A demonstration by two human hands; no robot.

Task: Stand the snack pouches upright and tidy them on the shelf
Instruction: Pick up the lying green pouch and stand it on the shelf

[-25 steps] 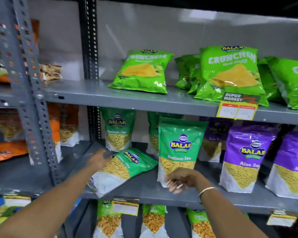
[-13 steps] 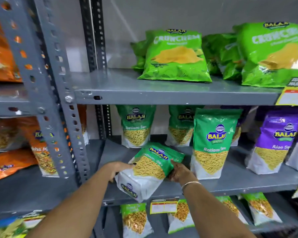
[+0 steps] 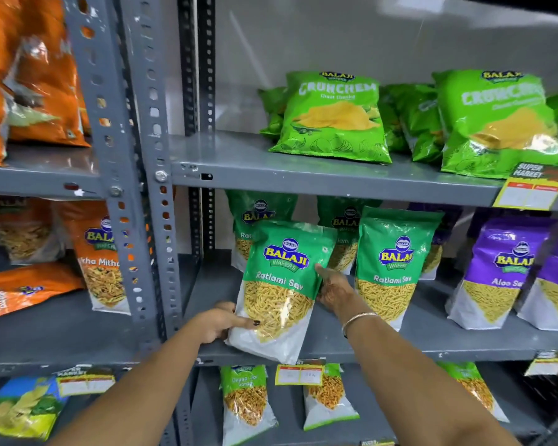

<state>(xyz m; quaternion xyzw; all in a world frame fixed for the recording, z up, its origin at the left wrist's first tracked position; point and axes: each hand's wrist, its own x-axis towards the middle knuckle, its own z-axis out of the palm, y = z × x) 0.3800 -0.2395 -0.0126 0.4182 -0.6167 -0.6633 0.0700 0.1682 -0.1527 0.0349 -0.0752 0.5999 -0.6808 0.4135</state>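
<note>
A green Ratlami Sev pouch (image 3: 281,284) is nearly upright at the front of the middle shelf (image 3: 432,339), leaning slightly right, its bottom at the shelf edge. My left hand (image 3: 219,323) grips its lower left side, thumb across the front. My right hand (image 3: 332,288) presses against its right edge. A second Ratlami Sev pouch (image 3: 393,262) stands upright just to the right. Two more green pouches (image 3: 258,214) stand behind, partly hidden. Purple Aloo Sev pouches (image 3: 500,272) stand further right.
Green Crunchem bags (image 3: 332,117) lean on the upper shelf. A grey perforated upright (image 3: 149,188) bounds the bay on the left, with orange pouches (image 3: 100,252) beyond it. Price tags (image 3: 298,375) hang on the shelf edge. More pouches (image 3: 245,403) stand on the lower shelf.
The green pouch lay flat and tilted on the shelf; both hands took hold and raised it to nearly upright. My view shifted left and closer.
</note>
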